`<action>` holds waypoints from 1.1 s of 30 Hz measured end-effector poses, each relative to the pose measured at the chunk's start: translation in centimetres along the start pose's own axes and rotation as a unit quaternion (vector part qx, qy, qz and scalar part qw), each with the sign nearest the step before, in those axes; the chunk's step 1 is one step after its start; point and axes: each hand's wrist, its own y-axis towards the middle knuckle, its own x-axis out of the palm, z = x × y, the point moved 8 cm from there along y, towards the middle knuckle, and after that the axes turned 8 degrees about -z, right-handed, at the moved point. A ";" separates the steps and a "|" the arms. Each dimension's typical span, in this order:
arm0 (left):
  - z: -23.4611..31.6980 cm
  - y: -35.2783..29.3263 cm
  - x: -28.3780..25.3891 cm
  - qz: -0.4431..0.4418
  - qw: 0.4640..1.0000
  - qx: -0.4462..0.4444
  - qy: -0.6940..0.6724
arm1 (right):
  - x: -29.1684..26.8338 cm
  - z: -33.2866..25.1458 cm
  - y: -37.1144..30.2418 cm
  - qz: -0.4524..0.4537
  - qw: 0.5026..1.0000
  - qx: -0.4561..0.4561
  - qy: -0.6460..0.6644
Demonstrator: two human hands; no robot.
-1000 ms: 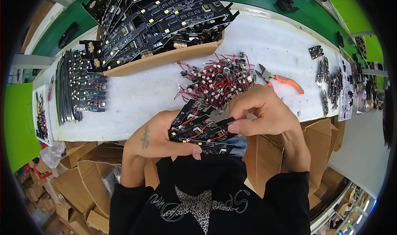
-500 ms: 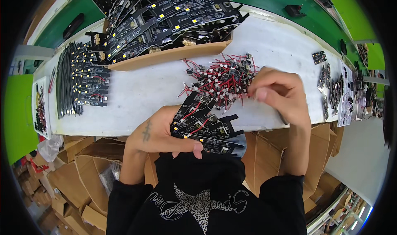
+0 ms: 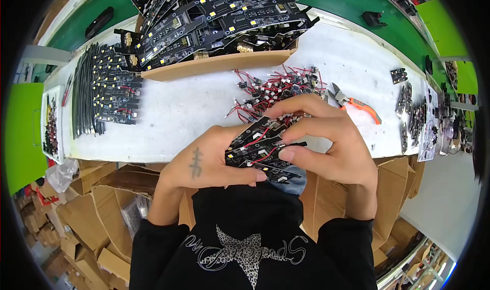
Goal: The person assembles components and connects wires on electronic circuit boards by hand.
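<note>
Several black circuit boards [image 3: 245, 154] are fanned out in my left hand [image 3: 204, 160], its thumb pressed across their near side. Short red wires lie over these boards, which carry small yellow-white LEDs. My right hand [image 3: 337, 142] is at the boards' right end, thumb and fingers pinched together there. Whatever small piece sits between those fingertips is too hidden to make out. Just beyond both hands lies a heap of small parts with red and black wires [image 3: 270, 88], partly covered by the right hand.
Orange-handled cutting pliers [image 3: 362, 107] lie right of the heap. A cardboard tray [image 3: 219, 65] piled with black circuit boards [image 3: 204, 24] stands at the back. More boards [image 3: 115, 93] and black cables [image 3: 84, 96] line the left, beside a white bin [image 3: 60, 131]. Small boards [image 3: 403, 101] lie far right.
My right hand has come from the wired heap to the right end of the held boards, uncovering the pliers. The fanned boards have shifted slightly right with my left hand.
</note>
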 end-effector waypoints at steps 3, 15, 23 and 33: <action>0.5 0.0 -0.4 0.029 0.998 0.044 -0.039 | 0.1 0.3 0.2 -0.001 1.000 -0.009 0.017; 0.0 -0.2 -0.5 0.018 0.998 -0.050 -0.022 | -1.4 1.0 -0.3 0.044 0.998 0.001 0.045; 0.1 -0.2 0.2 -0.076 0.994 -0.081 0.000 | -0.6 1.2 -0.1 -0.062 0.993 0.045 0.090; -0.4 0.1 0.6 -0.114 0.991 -0.065 -0.016 | 0.6 2.3 -0.4 -0.093 0.975 0.076 0.189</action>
